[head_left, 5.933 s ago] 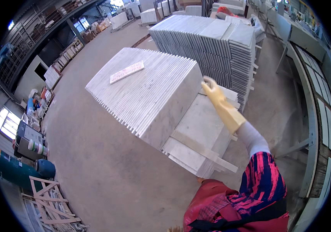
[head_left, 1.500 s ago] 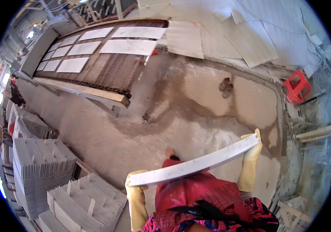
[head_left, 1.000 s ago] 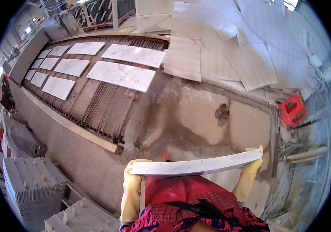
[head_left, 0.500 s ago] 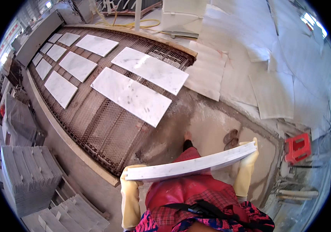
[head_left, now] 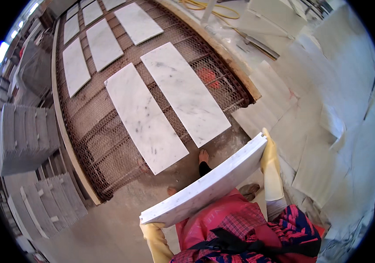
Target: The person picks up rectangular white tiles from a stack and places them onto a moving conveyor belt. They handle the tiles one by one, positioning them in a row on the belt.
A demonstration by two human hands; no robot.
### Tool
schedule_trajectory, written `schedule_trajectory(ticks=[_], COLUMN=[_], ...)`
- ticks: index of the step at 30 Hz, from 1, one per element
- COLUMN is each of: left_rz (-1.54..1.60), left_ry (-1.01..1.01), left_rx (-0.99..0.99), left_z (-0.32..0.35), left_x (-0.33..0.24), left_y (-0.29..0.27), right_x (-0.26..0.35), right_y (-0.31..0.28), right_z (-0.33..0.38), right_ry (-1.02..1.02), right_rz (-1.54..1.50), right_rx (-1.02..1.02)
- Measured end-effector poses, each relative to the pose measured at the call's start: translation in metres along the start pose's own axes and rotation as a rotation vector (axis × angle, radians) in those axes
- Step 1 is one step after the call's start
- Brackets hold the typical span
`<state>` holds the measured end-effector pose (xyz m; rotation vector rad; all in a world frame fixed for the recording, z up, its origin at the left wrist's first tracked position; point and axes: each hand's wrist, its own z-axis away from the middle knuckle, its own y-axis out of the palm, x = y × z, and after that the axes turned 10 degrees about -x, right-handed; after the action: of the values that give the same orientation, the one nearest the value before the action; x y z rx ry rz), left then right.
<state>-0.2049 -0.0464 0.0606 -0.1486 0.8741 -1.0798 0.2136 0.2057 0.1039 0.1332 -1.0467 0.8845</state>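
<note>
In the head view, held a thin stack of long white marble slabs [head_left: 206,186] before the red apron [head_left: 216,211], near the brown metal-mesh table [head_left: 95,136]; clasped its near left end with yellow-gloved left hand [head_left: 153,234], far right end with yellow-gloved right hand [head_left: 269,153], fingers partly hidden.

Left hand [head_left: 155,236]: grips marble [head_left: 209,188], left end
Right hand [head_left: 270,153]: its right end
Mesh conveyor [head_left: 94,133]: long slabs [head_left: 146,118] at near edge

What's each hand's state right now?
Left hand: closed, gloved, holding the left end of stacked white marble slabs.
Right hand: closed, gloved, holding their right end.
</note>
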Motion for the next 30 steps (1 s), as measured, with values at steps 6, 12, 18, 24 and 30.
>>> schedule_trajectory(ticks=[6,12,18,24,30], left_rz=[0.228,0.353,0.763,0.601,0.974], left_ry=[-0.216,-0.254,-0.551,-0.386,-0.253], left_rx=[-0.108,-0.130,-0.067,-0.205,-0.326], left_z=[0.049,0.072,0.098,0.117,0.180], left_x=[0.061,0.162,0.259,0.429,0.378], left_y=[0.022,0.038,0.047,0.075,0.085], right_x=[0.012,-0.009,-0.052,-0.094,-0.108], right_y=[0.047,0.068,0.082,0.085,0.075], right_z=[-0.028,-0.021,-0.006,0.003,0.024], right_ry=[-0.020,-0.147,-0.346,-0.543,-0.526], right_rz=[0.196,0.483,0.748,0.930,1.052], right_rx=[0.223,0.456,0.705,0.970,1.003])
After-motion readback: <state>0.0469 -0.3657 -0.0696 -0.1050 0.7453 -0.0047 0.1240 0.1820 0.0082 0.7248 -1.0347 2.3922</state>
